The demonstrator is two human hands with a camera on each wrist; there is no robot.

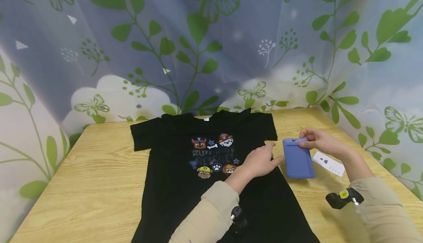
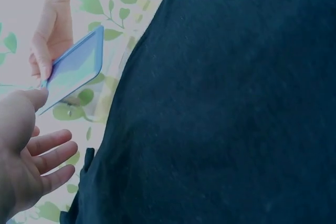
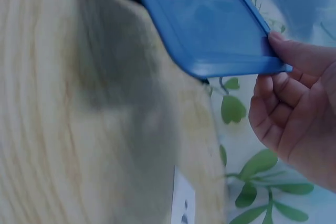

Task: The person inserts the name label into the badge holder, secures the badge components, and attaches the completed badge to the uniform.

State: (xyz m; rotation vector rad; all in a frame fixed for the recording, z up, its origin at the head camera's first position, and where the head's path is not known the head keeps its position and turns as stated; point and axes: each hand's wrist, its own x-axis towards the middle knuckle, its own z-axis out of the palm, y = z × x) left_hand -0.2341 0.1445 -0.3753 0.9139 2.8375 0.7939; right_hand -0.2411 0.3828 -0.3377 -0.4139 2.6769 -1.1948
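My right hand (image 1: pixel 322 142) pinches a blue card holder (image 1: pixel 297 162) at its top corner between thumb and fingers. The holder is tilted over the table at the right, with a slot near its top edge. In the right wrist view the card holder (image 3: pixel 210 30) shows a raised rim around a clear, glossy face. My left hand (image 1: pixel 259 160) reaches over the side of a black T-shirt (image 1: pixel 178 195), its fingers loosely spread and holding nothing. In the left wrist view, the left thumb (image 2: pixel 34 98) overlaps the holder's near corner.
The T-shirt lies spread flat on a wooden table (image 1: pixel 92 177), cartoon dog print facing up. A white paper strip (image 1: pixel 328 163) with dark marks lies right of the holder. A leaf-patterned curtain (image 1: pixel 211 44) hangs behind the table and along its sides.
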